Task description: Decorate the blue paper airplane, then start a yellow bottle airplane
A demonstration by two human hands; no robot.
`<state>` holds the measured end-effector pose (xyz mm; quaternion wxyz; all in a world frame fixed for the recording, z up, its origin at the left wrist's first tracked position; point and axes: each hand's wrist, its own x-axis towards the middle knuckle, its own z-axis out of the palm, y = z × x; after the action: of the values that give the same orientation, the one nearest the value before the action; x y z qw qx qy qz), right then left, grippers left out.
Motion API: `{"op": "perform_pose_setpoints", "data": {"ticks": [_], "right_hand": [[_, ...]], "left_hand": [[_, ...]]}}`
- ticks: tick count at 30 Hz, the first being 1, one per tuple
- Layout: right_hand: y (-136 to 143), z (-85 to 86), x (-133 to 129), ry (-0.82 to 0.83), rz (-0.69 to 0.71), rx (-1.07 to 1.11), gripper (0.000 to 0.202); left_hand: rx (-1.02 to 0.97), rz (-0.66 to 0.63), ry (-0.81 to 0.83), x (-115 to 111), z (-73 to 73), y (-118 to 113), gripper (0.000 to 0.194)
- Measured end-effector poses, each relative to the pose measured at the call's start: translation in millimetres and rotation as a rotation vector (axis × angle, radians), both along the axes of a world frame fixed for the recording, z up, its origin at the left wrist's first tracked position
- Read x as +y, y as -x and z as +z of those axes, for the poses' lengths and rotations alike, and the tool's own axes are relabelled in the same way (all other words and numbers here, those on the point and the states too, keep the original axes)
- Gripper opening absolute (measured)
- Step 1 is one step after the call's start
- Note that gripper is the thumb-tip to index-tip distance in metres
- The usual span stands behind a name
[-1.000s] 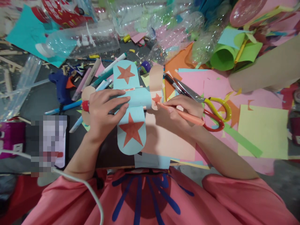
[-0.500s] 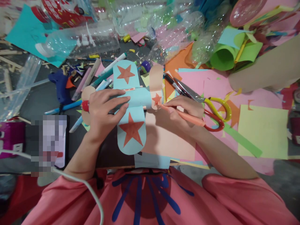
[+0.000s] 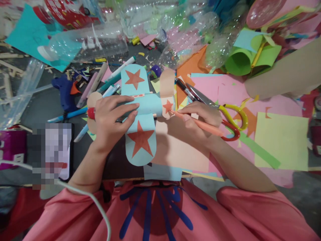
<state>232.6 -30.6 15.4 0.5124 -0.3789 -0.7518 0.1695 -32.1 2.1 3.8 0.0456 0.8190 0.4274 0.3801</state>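
A light-blue paper airplane (image 3: pixel 146 104) lies across the table, with a red-orange star on each wing and a smaller star (image 3: pixel 168 106) on its peach tail piece. My left hand (image 3: pixel 112 112) is laid over the front of its body, thumb on the near side and fingers on the far side, gripping it. Pinched in my right hand (image 3: pixel 203 117) is an orange marker (image 3: pixel 208 127), its tip at the lower right of the small star. A red cap-like nose (image 3: pixel 91 113) and a round peach piece (image 3: pixel 94 100) show left of my left hand.
Scissors (image 3: pixel 234 117) with red and yellow handles lie right of my right hand. Several markers (image 3: pixel 120 68) and a blue glue gun (image 3: pixel 65 88) are at left, near a phone (image 3: pixel 60 150). Clear plastic bottles (image 3: pixel 87 43) line the back; paper sheets (image 3: pixel 282 140) cover the right.
My right hand and the orange marker have shifted slightly to the right. My left hand and the paper airplane stay in place.
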Motion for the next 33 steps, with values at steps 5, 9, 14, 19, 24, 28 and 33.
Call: {"op": "perform_pose_setpoints", "data": {"ticks": [5, 9, 14, 19, 24, 28, 33], "right_hand": [[0.0, -1.5, -0.4, 0.019, -0.038, 0.027, 0.015], [-0.9, -3.6, 0.0, 0.031, 0.001, 0.027, 0.013], [-1.0, -2.7, -1.0, 0.057, -0.005, 0.013, 0.015], [-0.5, -2.0, -1.0, 0.048, -0.014, 0.013, 0.015], [-1.0, -3.0, -1.6, 0.079, -0.027, 0.020, 0.016], [-2.0, -2.9, -2.3, 0.082, -0.030, 0.022, 0.015], [-4.1, -2.0, -3.1, 0.098, -0.022, 0.008, 0.014]], "left_hand": [[0.009, 0.004, 0.047, -0.4, 0.7, 1.2, 0.011], [-0.024, -0.015, 0.062, -0.8, 0.3, 2.0, 0.011], [-0.023, -0.036, 0.022, -0.2, -0.6, 2.3, 0.014], [-0.041, -0.022, 0.051, 0.3, -0.4, 1.6, 0.011], [0.002, 0.010, 0.043, -0.1, 1.2, 0.2, 0.009], [0.025, 0.012, -0.003, -0.6, 2.1, -0.7, 0.010], [0.030, 0.027, 0.022, -1.7, 3.7, -2.1, 0.010]]}}
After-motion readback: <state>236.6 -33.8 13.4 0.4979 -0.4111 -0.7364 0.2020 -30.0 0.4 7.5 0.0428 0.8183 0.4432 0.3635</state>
